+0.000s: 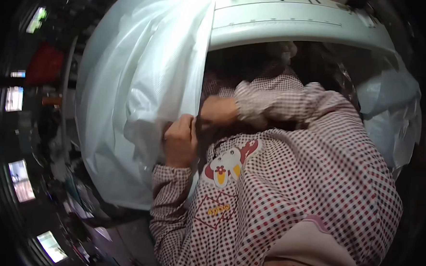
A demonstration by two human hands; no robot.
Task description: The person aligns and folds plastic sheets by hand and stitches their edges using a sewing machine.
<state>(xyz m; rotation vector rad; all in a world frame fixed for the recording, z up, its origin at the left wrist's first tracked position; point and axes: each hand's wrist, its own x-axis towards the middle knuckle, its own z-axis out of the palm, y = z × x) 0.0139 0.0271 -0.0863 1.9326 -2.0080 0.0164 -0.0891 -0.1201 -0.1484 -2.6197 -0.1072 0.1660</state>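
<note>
A large sheet of thin white fabric (163, 68) hangs in folds over the left part of the table and down its front. My left hand (180, 138) is closed on the fabric near its right edge, fingers curled inward. Close beside it, my right hand (218, 111) reaches across my body to the same edge. Its fingers are hidden behind the left hand and the cloth, so their grip does not show. Both arms wear a checked smock (289, 156) with elastic cuffs.
The white table (286, 28) has a ruler-like line of marks along its front. Tools, too small to name, lie at its far edge. Clear plastic sheeting (387, 108) hangs at the right. Dark clutter and a red item (45, 64) stand off to the left.
</note>
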